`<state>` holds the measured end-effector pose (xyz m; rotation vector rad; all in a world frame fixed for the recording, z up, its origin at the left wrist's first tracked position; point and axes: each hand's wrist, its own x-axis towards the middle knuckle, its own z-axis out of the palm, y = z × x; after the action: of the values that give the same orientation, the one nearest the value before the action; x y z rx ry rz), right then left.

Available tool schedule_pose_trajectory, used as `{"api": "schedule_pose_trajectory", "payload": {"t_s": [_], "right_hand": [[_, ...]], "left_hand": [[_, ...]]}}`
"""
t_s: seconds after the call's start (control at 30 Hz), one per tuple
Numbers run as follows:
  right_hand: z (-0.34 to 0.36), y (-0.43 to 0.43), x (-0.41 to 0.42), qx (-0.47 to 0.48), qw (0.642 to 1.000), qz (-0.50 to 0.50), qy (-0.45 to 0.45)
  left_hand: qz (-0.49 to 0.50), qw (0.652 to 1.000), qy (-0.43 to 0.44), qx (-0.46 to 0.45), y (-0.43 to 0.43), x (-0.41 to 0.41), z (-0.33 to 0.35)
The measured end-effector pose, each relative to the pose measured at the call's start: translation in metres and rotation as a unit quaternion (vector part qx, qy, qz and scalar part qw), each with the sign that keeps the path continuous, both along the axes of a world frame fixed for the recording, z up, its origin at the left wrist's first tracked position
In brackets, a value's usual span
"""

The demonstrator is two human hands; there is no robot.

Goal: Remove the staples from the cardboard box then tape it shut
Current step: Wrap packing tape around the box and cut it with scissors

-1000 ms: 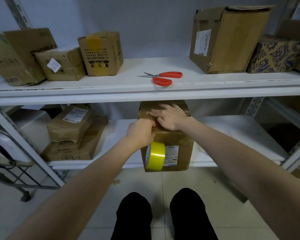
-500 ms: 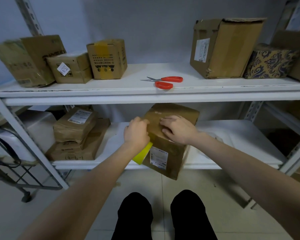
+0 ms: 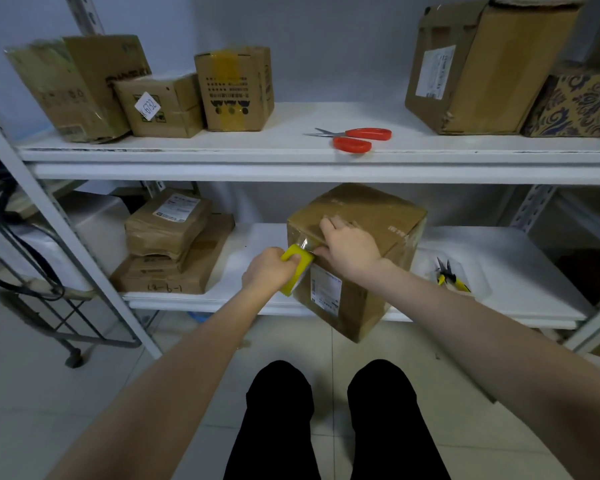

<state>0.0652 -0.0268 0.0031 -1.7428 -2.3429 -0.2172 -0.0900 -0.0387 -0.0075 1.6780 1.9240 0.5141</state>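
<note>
— Where's the box?

— At the front edge of the lower shelf, turned so that one corner hangs out over the floor toward the person.

— And the hands?

— Close together at its top left edge. The left hand is clamped around the yellow roll, just off the box. The right hand lies on the lid, fingers pressing the clear tape down.

— Which way does the strip run?

— From the roll rightward and back across the lid. I'd say the left hand does the pulling, since it is nearer.

— Scissors?

— At the front edge of the upper shelf, above the box; either hand must let go to reach them.

— Any writing?

— A tag on a small upper box reads "6732". The label on the box's near face is too small to read.
</note>
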Motion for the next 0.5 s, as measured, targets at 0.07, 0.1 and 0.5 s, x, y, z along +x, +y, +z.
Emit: {"api": "schedule_pose_trajectory", "payload": {"t_s": [0.07, 0.1, 0.5], "right_hand": [[0.004, 0.006, -0.004, -0.024, 0.999, 0.012, 0.018], [0.006, 0.011, -0.005, -0.037, 0.999, 0.015, 0.027], [0.016, 0.020, 0.027, -0.071, 0.997, 0.022, 0.007]], "left_hand": [[0.009, 1.000, -0.024, -0.010, 0.004, 0.004, 0.000], [0.015, 0.999, -0.041, -0.015, 0.007, 0.006, 0.001], [0.025, 0.988, -0.123, -0.089, 0.010, 0.021, -0.023]]}}
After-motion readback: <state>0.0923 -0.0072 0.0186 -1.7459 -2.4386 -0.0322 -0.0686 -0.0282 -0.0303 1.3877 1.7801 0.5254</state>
